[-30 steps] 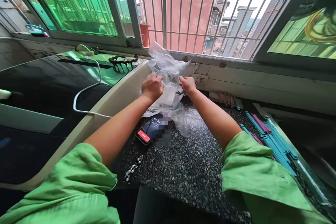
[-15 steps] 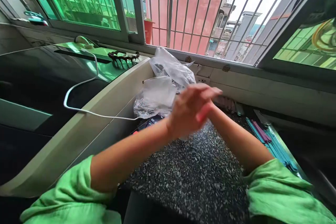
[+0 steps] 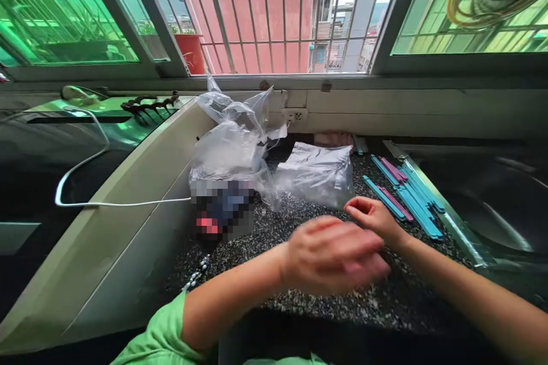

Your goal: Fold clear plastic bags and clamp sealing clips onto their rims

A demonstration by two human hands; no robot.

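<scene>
We work with both hands above the black speckled stone countertop [image 3: 268, 231]. Our right hand [image 3: 371, 218] has its thumb and fingertips drawn together at the near right corner of the flat clear plastic packet [image 3: 317, 174]; we cannot tell whether they grip it. Our left hand [image 3: 331, 254] is blurred, nearer to us, fingers pointing right; its grip cannot be determined. The packet lies between the crumpled translucent plastic bag [image 3: 231, 148] on the left and the flat turquoise and purple strips [image 3: 414, 210] on the right. We judge the step in hand to be handling around the packet. Lifting it calls for a firm corner pinch, clear of the strips.
</scene>
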